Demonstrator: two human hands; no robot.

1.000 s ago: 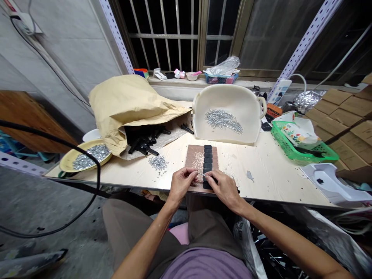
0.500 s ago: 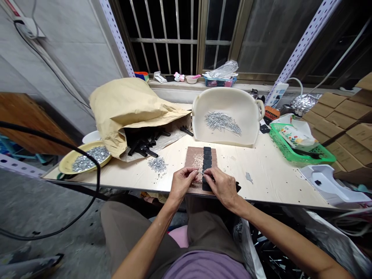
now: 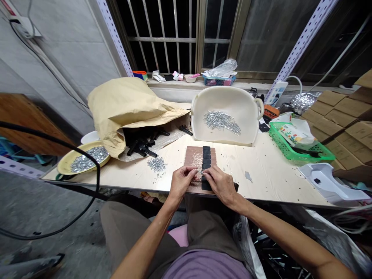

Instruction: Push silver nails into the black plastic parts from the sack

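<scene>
**A thin metal pin [image 3: 200,171] held just below the middle of the frame**

In the head view, the left hand [image 3: 181,182] and the right hand [image 3: 222,186] meet below the centre of the frame. The fingers of the left hand are closed in a pinch on one end of the thin metal pin; those of the right hand are pinched on the other end. Both ends are covered by fingertips, so their shape I cannot tell.

Under the hands, a brown ridged board [image 3: 190,154] lies on the counter [image 3: 270,176], at its near edge. It carries a column of black pieces [image 3: 206,156], whose lower part is partly hidden by the right hand. A dark object [image 3: 236,186] shows only a little beside this hand.

Left of centre is a heap of small metal rings [image 3: 157,164], too small to make out singly. Above it, a paper sack [image 3: 122,100] opens on black parts [image 3: 142,147]; its inside is too dark to read. At the left, a cable [image 3: 98,182] crosses in front of a yellow dish [image 3: 64,164]. In the upper middle stands a white basin [image 3: 203,100] with more metal pins [image 3: 222,122]. The cardboard boxes [image 3: 348,124] are cut by the right edge.
</scene>
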